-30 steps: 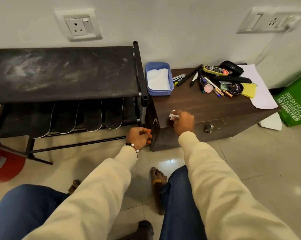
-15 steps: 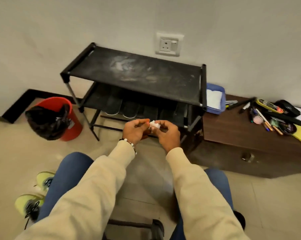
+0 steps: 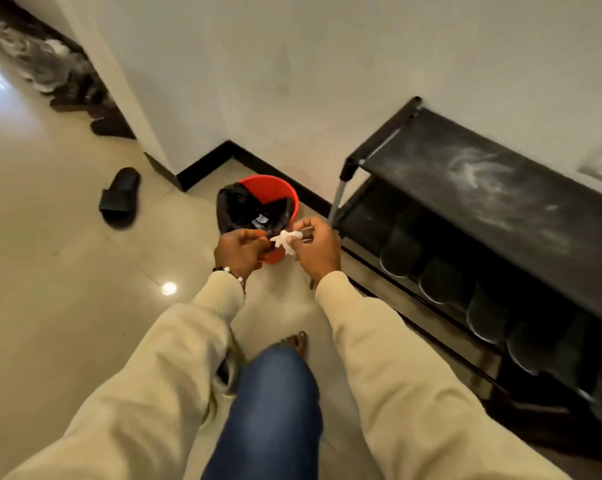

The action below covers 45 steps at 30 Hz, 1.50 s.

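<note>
A crumpled white tissue (image 3: pixel 285 241) is being pinched by the right hand (image 3: pixel 316 249), with its thumb and curled fingers being closed round the right part of the wad. The other end is being pinched by the curled fingertips of the left hand (image 3: pixel 239 251); how far the paper reaches into that hand cannot be told. The tissue is being held in the air between the two hands, just beside each other, in front of the near rim of a red bin (image 3: pixel 281 192); whether it is being held straight above the opening cannot be told. A beaded bracelet (image 3: pixel 231 271) is being worn on the left wrist, and both arms are being covered by cream sleeves (image 3: pixel 379 341). The bin is being lined by a black bag (image 3: pixel 242 207), draped over its left rim, and is being borne by the pale tiled floor (image 3: pixel 50 289) near the corner of a white wall (image 3: pixel 327 64). Close to the bin on the right, a black shoe rack (image 3: pixel 500 188) is being stood against the wall, its dusty top streaked with white, and dark slippers (image 3: pixel 401 251) are being stored in a row on its lower shelf. A single black sandal (image 3: pixel 119 197) is being left on the floor well to the left of the bin. Below the hands, a knee in blue jeans (image 3: pixel 275 393) and a bare foot (image 3: pixel 298 341) are being shown.
</note>
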Motion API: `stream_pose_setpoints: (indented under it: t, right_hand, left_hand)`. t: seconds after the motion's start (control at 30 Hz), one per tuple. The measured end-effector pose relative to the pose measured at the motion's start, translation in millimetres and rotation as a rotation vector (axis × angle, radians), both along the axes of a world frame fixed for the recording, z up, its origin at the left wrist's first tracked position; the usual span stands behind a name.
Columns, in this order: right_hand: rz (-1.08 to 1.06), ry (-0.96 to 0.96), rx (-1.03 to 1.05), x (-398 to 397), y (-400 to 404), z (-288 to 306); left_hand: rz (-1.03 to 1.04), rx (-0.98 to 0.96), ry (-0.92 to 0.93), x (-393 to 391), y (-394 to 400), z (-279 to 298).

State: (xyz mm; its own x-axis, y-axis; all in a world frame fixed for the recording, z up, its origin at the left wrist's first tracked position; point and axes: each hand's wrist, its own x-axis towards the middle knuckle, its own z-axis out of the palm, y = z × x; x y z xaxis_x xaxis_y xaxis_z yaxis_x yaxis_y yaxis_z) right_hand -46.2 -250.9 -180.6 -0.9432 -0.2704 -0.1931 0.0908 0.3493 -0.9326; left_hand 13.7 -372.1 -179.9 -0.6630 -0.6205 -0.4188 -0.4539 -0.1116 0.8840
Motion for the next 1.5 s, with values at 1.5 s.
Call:
stream_pose_setpoints:
  t: [1.5]
  right_hand:
    - [-0.699, 0.198, 0.085, 108, 378, 71]
  left_hand:
    - [-0.789, -0.049, 0.164, 16, 371, 56]
